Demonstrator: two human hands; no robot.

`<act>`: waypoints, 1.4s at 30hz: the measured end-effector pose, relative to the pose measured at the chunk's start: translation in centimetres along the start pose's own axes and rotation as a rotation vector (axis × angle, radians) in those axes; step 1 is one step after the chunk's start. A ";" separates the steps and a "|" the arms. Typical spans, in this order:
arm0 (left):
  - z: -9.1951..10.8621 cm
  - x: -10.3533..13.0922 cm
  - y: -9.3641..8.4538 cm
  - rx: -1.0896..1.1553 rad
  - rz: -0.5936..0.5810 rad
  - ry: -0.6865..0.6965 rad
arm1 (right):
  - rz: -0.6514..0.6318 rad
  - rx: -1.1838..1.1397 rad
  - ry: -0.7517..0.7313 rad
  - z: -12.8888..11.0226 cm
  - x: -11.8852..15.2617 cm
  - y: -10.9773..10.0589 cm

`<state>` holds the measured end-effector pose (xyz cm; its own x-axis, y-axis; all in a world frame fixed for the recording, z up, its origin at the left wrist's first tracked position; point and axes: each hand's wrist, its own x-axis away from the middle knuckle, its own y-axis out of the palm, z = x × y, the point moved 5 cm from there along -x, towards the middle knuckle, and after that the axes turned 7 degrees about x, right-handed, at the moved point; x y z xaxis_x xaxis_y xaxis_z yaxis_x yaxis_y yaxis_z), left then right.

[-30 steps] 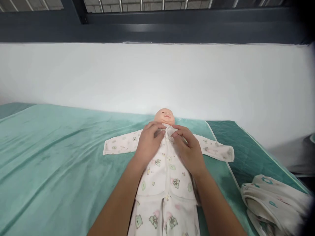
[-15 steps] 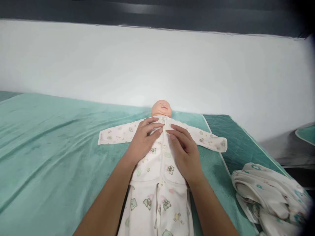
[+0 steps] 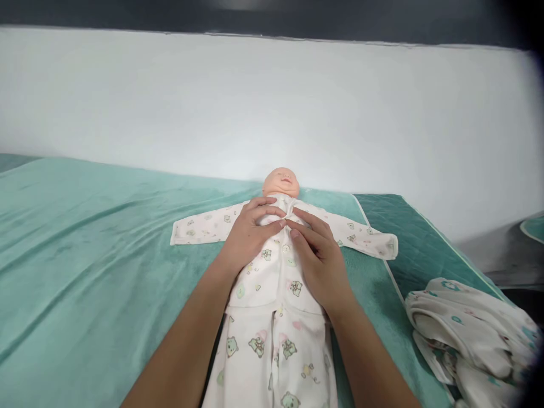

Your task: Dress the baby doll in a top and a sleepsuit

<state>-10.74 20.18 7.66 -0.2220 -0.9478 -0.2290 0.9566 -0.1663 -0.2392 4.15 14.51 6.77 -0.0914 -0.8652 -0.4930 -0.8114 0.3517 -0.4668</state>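
Doll (image 3: pixel 281 182) is on its back, center frame, head toward the wall, jacket (image 3: pixel 259 283) on, sleeves spread left and right. Jacket front meets down the middle; the button (image 3: pixel 286 249) below the hands looks done up. Upper chest is being worked, so I'd call it mostly through: what's left looks like the fastening near the neck, fingers cover it. Grip: left hand (image 3: pixel 249 232) and right hand (image 3: pixel 321 258) both look closed on the jacket's front edge, fingertips nearly meeting. Printed trousers (image 3: pixel 250 368) run out the bottom edge. Surface: green cover (image 3: pixel 106 255), wrinkled at left, darker quilted piece (image 3: pixel 395 218) at right. Bundled printed cloth (image 3: pixel 471 323) lower right. White wall (image 3: pixel 212 107) behind, dark band (image 3: pixel 255 20) across the top.
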 end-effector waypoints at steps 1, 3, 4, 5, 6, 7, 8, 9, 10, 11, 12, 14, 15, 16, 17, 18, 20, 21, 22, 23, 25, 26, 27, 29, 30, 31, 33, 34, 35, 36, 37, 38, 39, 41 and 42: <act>0.0 0.0 0.0 0.004 0.000 0.004 | -0.004 0.003 -0.007 0.0 0.0 0.1; 0.1 0.1 0.0 0.005 -0.004 0.014 | -0.001 -0.021 -0.006 0.2 0.1 0.2; 0.2 0.2 0.0 -0.002 -0.010 0.020 | 0.007 -0.053 0.010 0.4 0.1 0.2; 0.4 0.3 0.0 -0.015 -0.020 0.032 | 0.020 -0.099 0.039 0.6 0.1 0.2; 0.6 0.4 0.1 -0.037 -0.033 0.051 | 0.036 -0.155 0.075 0.8 0.2 0.2; 0.8 0.6 0.1 -0.070 -0.053 0.076 | 0.051 -0.210 0.109 1.0 0.2 0.1; 1.1 0.7 0.2 -0.108 -0.076 0.105 | 0.062 -0.251 0.131 1.0 0.3 0.1; 1.3 0.9 0.3 -0.144 -0.099 0.135 | 0.071 -0.272 0.141 1.0 0.3 -0.1; 1.5 1.0 0.4 -0.172 -0.123 0.160 | 0.077 -0.274 0.137 1.0 0.2 -0.3; 1.6 1.2 0.4 -0.185 -0.143 0.176 | 0.080 -0.262 0.127 0.9 0.2 -0.6; 1.6 1.3 0.4 -0.176 -0.154 0.181 | 0.077 -0.245 0.116 0.8 0.1 -0.8; 1.5 1.3 -0.1 -0.106 -0.133 0.165 | 0.053 -0.227 0.107 0.9 -0.1 -1.4; 1.4 1.3 -0.4 -0.064 -0.111 0.144 | 0.032 -0.230 0.107 1.0 -0.2 -1.6; 1.3 1.3 -0.8 -0.033 -0.093 0.119 | 0.006 -0.236 0.105 1.1 -0.3 -1.8; 1.2 1.3 -1.0 -0.022 -0.092 0.096 | -0.020 -0.246 0.102 1.1 -0.3 -1.9; 1.2 1.3 -1.2 -0.032 -0.118 0.076 | -0.041 -0.257 0.098 1.1 -0.3 -2.0; 1.2 1.5 -1.2 -0.081 -0.229 0.050 | -0.067 -0.270 0.079 1.1 -0.3 -2.1; 1.3 1.6 -1.2 -0.102 -0.289 0.048 | -0.074 -0.269 0.069 1.0 -0.3 -2.1; 1.4 1.7 -1.1 -0.114 -0.338 0.049 | -0.075 -0.260 0.058 0.8 -0.2 -2.1; 1.5 1.8 -1.1 -0.114 -0.369 0.052 | -0.073 -0.246 0.046 0.7 -0.1 -2.1; 1.6 1.9 -1.1 -0.098 -0.396 0.053 | -0.068 -0.212 0.023 0.4 0.0 -1.9; 1.7 1.9 -1.1 -0.091 -0.402 0.053 | -0.064 -0.198 0.013 0.3 0.0 -1.9; 1.7 2.0 -1.1 -0.084 -0.407 0.054 | -0.059 -0.186 0.004 0.2 0.1 -1.8; 1.7 2.0 -1.0 -0.074 -0.419 0.062 | -0.038 -0.169 -0.011 0.1 0.1 -1.7; 1.7 2.0 -0.9 -0.073 -0.420 0.070 | -0.023 -0.164 -0.015 0.1 0.2 -1.8; 1.7 2.0 -0.9 -0.075 -0.416 0.077 | -0.011 -0.162 -0.018 0.0 0.2 -1.8; 1.6 2.0 -0.9 -0.080 -0.400 0.089 | 0.002 -0.159 -0.023 0.0 0.2 -1.8; 1.5 2.0 -0.9 -0.084 -0.392 0.093 | 0.003 -0.154 -0.025 0.0 0.2 -1.9; 1.5 1.9 -0.9 -0.088 -0.385 0.097 | -0.001 -0.145 -0.027 0.0 0.2 -1.9; 1.4 1.9 -0.9 -0.092 -0.380 0.101 | -0.008 -0.134 -0.031 0.0 0.2 -1.8; 1.4 1.9 -0.8 -0.095 -0.375 0.104 | -0.014 -0.122 -0.036 0.0 0.2 -1.8; 1.4 1.8 -0.8 -0.100 -0.370 0.107 | -0.020 -0.111 -0.044 0.0 0.2 -1.8; 1.4 1.8 -0.8 -0.103 -0.365 0.109 | -0.027 -0.102 -0.059 0.0 0.2 -1.8; 1.4 1.8 -0.8 -0.096 -0.354 0.112 | -0.035 -0.089 -0.099 -0.2 0.2 -1.8; 1.4 1.8 -0.7 -0.085 -0.347 0.112 | -0.035 -0.086 -0.114 -0.3 0.2 -1.7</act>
<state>-11.58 18.16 8.77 -0.5544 -0.8024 -0.2210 0.8025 -0.4450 -0.3975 5.36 13.60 7.73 0.0003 -0.8286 -0.5599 -0.8599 0.2856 -0.4231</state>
